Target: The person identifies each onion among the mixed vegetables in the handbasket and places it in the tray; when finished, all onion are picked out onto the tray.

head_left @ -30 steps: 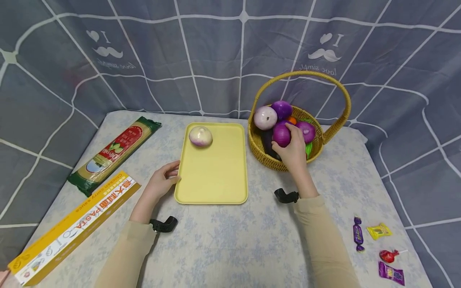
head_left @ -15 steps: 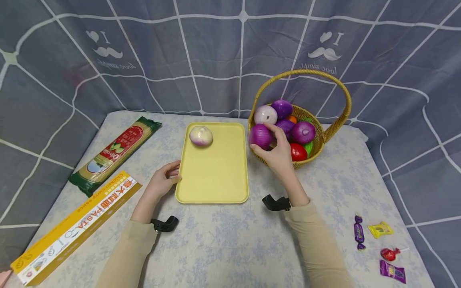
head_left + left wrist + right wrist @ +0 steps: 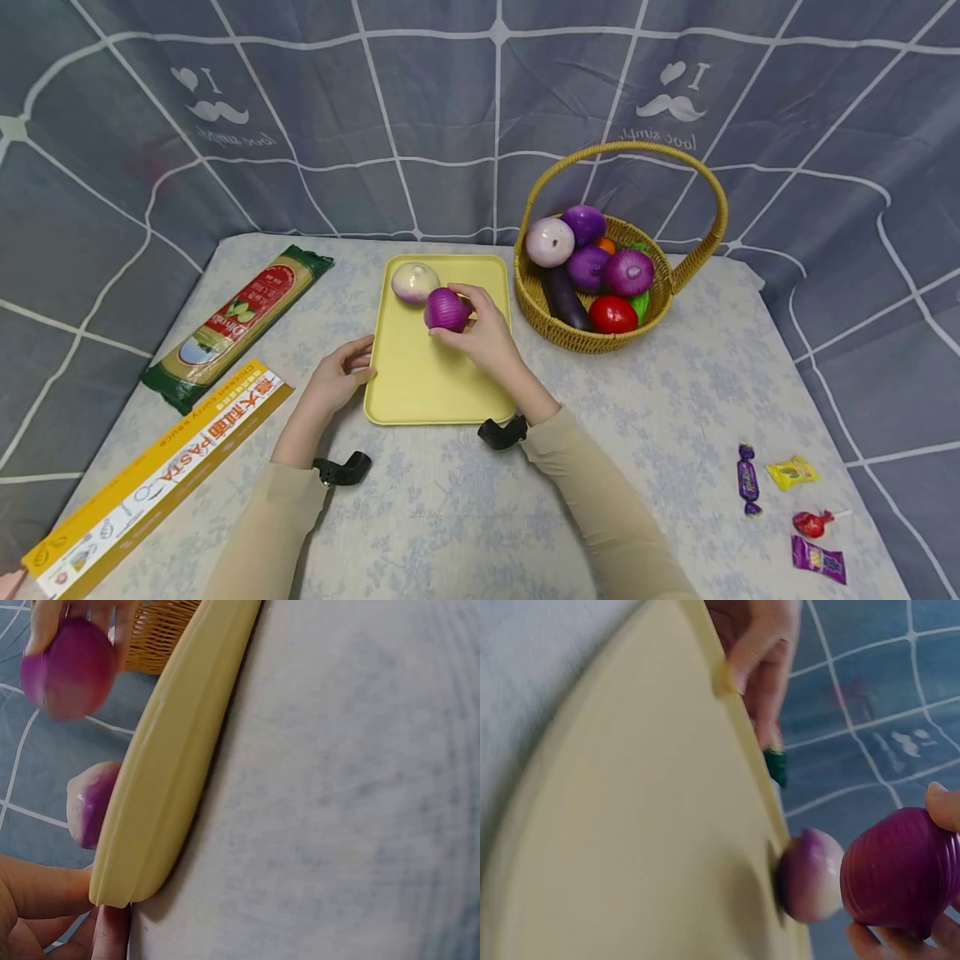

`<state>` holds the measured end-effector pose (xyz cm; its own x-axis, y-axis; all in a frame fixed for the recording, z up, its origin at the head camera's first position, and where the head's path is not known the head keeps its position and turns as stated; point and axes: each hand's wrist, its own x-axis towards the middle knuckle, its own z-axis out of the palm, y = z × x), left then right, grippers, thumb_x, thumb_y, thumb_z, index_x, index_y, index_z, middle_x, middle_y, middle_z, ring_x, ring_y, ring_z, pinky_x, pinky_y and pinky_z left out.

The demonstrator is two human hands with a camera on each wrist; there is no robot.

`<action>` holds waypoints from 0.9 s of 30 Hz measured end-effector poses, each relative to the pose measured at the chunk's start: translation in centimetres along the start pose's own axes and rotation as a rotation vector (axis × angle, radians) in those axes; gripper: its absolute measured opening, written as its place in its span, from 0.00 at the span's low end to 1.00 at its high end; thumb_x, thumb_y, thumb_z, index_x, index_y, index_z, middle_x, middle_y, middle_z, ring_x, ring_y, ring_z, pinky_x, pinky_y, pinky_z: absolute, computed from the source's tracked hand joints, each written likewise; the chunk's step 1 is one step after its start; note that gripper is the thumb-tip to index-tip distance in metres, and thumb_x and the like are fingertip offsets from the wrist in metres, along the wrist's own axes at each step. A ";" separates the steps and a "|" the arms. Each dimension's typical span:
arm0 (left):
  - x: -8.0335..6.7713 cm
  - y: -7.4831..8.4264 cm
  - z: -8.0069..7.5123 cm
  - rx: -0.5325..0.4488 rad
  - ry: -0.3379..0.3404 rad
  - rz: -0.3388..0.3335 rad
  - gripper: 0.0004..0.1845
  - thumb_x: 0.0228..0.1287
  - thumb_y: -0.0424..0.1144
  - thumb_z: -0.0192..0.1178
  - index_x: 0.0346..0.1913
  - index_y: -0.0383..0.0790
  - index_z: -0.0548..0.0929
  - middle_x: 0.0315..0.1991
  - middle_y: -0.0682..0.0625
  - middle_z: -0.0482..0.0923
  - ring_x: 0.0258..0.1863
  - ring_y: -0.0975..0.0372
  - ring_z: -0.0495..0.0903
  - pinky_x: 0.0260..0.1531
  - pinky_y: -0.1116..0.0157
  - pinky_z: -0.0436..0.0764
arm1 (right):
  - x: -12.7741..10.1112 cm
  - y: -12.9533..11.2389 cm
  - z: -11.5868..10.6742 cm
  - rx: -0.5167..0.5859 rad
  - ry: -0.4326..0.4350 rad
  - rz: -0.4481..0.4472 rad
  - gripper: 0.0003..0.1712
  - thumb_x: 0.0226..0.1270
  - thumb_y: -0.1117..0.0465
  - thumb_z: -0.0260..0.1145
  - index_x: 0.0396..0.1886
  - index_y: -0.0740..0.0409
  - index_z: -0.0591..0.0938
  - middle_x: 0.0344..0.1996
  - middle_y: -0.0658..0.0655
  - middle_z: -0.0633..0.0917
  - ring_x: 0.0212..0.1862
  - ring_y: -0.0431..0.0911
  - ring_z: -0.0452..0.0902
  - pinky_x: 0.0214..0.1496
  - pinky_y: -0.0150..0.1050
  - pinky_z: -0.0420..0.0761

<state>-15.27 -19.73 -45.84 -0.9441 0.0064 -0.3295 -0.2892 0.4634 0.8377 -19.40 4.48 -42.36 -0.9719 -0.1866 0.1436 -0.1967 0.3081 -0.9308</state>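
Note:
My right hand (image 3: pixel 483 333) grips a purple onion (image 3: pixel 447 310) just above the yellow tray (image 3: pixel 442 379), beside a pale onion (image 3: pixel 415 282) lying at the tray's far end. The right wrist view shows the purple onion (image 3: pixel 900 874) held close to the pale onion (image 3: pixel 810 876). My left hand (image 3: pixel 341 379) holds the tray's near left edge, thumb on the rim; the left wrist view shows its fingers (image 3: pixel 45 889) at the tray's corner (image 3: pixel 120 877). A wicker basket (image 3: pixel 543 321) to the right holds more onions, an eggplant and a tomato.
A green pasta packet (image 3: pixel 240 321) and a yellow pasta box (image 3: pixel 161 475) lie left of the tray. Several wrapped candies (image 3: pixel 787 500) sit at the table's right front. A grey checked cloth (image 3: pixel 420 108) hangs behind the table.
My right hand lifted a purple onion out of the basket and carried it left over the tray, next to the pale onion. The left hand stayed on the tray's edge.

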 end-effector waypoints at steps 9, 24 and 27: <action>-0.1 -0.1 -0.1 0.012 0.012 -0.010 0.32 0.71 0.30 0.54 0.75 0.41 0.62 0.68 0.39 0.69 0.62 0.50 0.71 0.48 0.70 0.75 | 0.8 0.5 3.2 -0.190 -0.083 -0.034 0.40 0.52 0.58 0.79 0.65 0.57 0.74 0.61 0.59 0.76 0.59 0.52 0.76 0.60 0.45 0.78; 0.0 -0.1 0.0 0.006 0.005 0.003 0.32 0.70 0.29 0.54 0.75 0.41 0.62 0.68 0.38 0.69 0.63 0.49 0.71 0.44 0.75 0.74 | 1.1 0.3 4.9 -0.386 -0.166 -0.089 0.42 0.54 0.57 0.78 0.68 0.54 0.72 0.66 0.57 0.70 0.65 0.53 0.70 0.66 0.48 0.74; 0.0 0.0 0.1 0.005 0.004 -0.004 0.32 0.70 0.30 0.55 0.75 0.41 0.62 0.69 0.39 0.69 0.63 0.49 0.71 0.45 0.73 0.75 | 0.9 0.1 5.0 -0.451 -0.170 -0.134 0.40 0.54 0.58 0.78 0.68 0.52 0.73 0.67 0.58 0.68 0.66 0.55 0.68 0.66 0.49 0.74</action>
<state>-15.26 -19.65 -45.94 -0.9437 0.0013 -0.3308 -0.2918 0.4677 0.8343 -19.70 -0.29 -44.03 -0.9066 -0.3904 0.1605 -0.3917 0.6366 -0.6644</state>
